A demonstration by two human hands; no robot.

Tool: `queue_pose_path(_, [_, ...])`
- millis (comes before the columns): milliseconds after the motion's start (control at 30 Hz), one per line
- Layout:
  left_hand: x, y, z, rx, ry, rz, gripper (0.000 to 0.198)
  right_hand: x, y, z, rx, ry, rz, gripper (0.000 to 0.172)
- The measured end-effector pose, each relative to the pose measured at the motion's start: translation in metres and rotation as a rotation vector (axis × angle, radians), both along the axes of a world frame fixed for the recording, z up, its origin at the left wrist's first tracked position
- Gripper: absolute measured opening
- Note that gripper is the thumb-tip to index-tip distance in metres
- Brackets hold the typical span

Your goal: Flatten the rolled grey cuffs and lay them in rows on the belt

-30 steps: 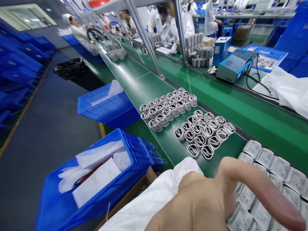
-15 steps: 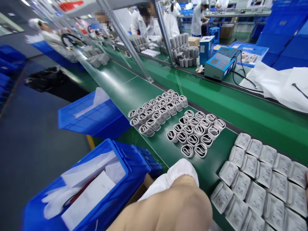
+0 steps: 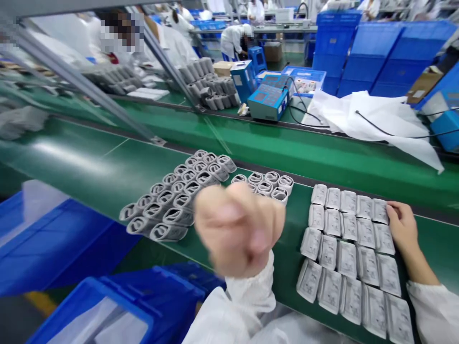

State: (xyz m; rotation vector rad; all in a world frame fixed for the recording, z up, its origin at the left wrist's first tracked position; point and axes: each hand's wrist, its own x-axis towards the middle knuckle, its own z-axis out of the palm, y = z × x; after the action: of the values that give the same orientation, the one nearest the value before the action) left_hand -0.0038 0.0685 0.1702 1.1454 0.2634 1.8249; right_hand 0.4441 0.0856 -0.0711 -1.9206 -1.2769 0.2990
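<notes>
Touching the grey packs (image 3: 347, 258) leftward of it at frame right, your right hand (image 3: 404, 227) is nearer, grip unclear; your blurred left hand (image 3: 238, 228) has fingers seemingly curled together.

Flat pieces (image 3: 347, 258): light grey, and we make out darker grey print on their faces
Rolled pieces (image 3: 179, 186): grey sides, paler rims, dark — nearly black — hollows
Surface (image 3: 143, 162): deep green, with a thin pale line and a whitish streak of glare
Sleeves (image 3: 433, 306): white, both of them
Bin (image 3: 158, 296): bright blue; the sheets (image 3: 107, 325) inside it we see as white
Instrument (image 3: 268, 98): blue top, greyish front
Sheeting (image 3: 373, 114): plain white, crossed by a black cable (image 3: 394, 136)
Stacked crates (image 3: 376, 52): several blues, lighter and deeper
Slanting post (image 3: 89, 87): silvery grey
</notes>
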Motion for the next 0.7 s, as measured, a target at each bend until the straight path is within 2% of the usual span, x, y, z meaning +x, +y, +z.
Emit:
queue_pose_path(67, [0.022, 0.028, -0.012, 0.022, 0.117, 0.112, 0.016, -0.001, -0.001, -0.002, 0.020, 0.020, 0.020, 0.042])
queue_pose_path(100, [0.030, 0.041, -0.020, -0.017, 0.253, 0.180, 0.021, -0.002, -0.002, -0.002, 0.029, 0.031, 0.029, 0.043])
queue_pose_path(167, [0.040, 0.066, -0.038, -0.148, 0.655, 0.270, 0.028, -0.004, -0.003, -0.003, 0.047, 0.051, 0.040, 0.043])
queue_pose_path(233, [0.044, 0.087, -0.057, -0.271, 1.137, 0.194, 0.035, -0.007, -0.003, -0.003, 0.060, 0.069, 0.054, 0.044])
queue_pose_path(300, [0.049, 0.101, -0.076, -0.385, 1.556, 0.011, 0.058, -0.010, -0.003, -0.003, 0.065, 0.087, 0.079, 0.047])
queue_pose_path(367, [0.057, 0.109, -0.095, -0.479, 1.801, -0.126, 0.075, -0.013, -0.003, -0.002, 0.059, 0.102, 0.111, 0.051])
queue_pose_path(433, [0.068, 0.112, -0.111, -0.538, 1.892, -0.183, 0.081, -0.015, -0.003, 0.001, 0.049, 0.113, 0.137, 0.053])
queue_pose_path(533, [0.084, 0.112, -0.128, -0.533, 1.889, -0.232, 0.084, -0.018, -0.007, 0.010, 0.042, 0.137, 0.176, 0.049])
queue_pose_path(633, [0.091, 0.112, -0.135, -0.502, 1.806, -0.214, 0.085, -0.025, -0.016, 0.020, 0.080, 0.200, 0.239, 0.048])
queue_pose_path(700, [0.090, 0.115, -0.134, -0.477, 1.711, -0.162, 0.089, -0.031, -0.018, 0.027, 0.150, 0.266, 0.279, 0.051])
